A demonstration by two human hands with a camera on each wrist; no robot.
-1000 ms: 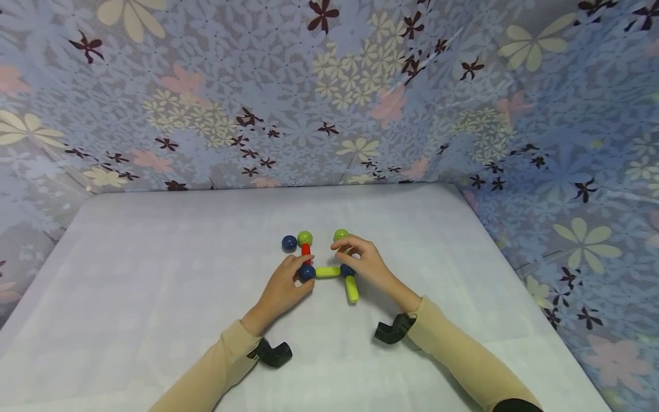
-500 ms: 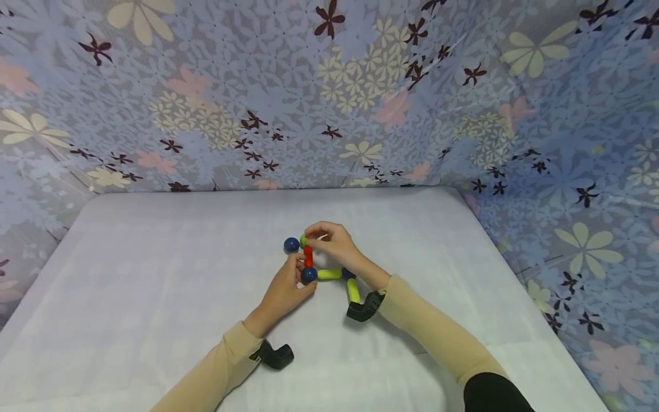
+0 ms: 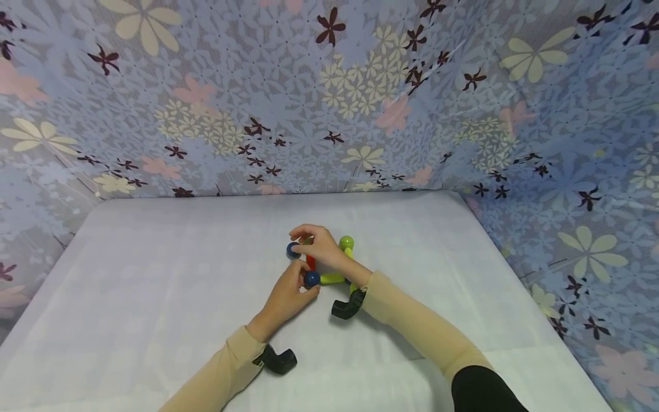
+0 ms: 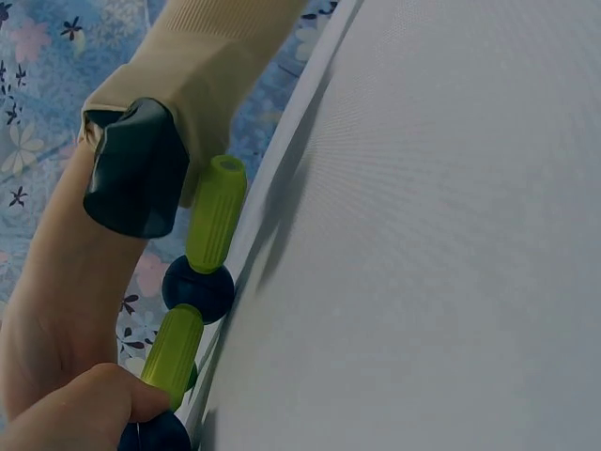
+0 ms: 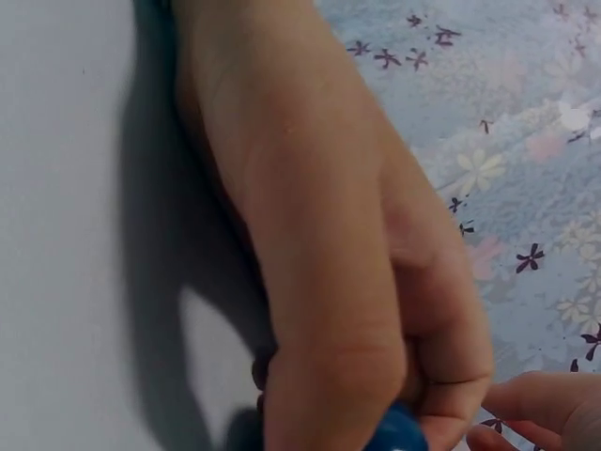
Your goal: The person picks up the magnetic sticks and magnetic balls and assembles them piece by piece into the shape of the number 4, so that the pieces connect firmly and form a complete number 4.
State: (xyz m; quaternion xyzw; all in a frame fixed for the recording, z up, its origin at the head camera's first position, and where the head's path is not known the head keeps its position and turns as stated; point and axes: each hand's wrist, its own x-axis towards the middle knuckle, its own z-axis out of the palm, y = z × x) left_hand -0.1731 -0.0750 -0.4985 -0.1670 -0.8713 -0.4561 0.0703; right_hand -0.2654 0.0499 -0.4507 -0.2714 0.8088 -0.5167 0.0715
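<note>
My left hand (image 3: 288,297) holds a dark blue ball (image 3: 311,279) at the near left corner of a joined ball-and-rod figure. From that ball a yellow-green rod (image 3: 332,278) runs right and a red rod (image 3: 310,262) runs away from me. In the left wrist view another blue ball (image 4: 198,289) joins two yellow-green rods. My right hand (image 3: 321,247) pinches a separate-looking blue ball (image 3: 293,250) between thumb and fingers, and covers most of the green ball at the red rod's far end. A second green ball (image 3: 346,243) tops a yellow-green rod.
A white cloth covers the table (image 3: 180,257). Flower-patterned fabric (image 3: 288,103) hangs behind it and along the right side. Black curved devices (image 3: 278,360) are strapped at both wrists, the right one just over a near yellow-green rod.
My right hand has moved left from the right green ball, past the other green ball, to the far blue ball. The left hand keeps its hold on the near blue ball.
</note>
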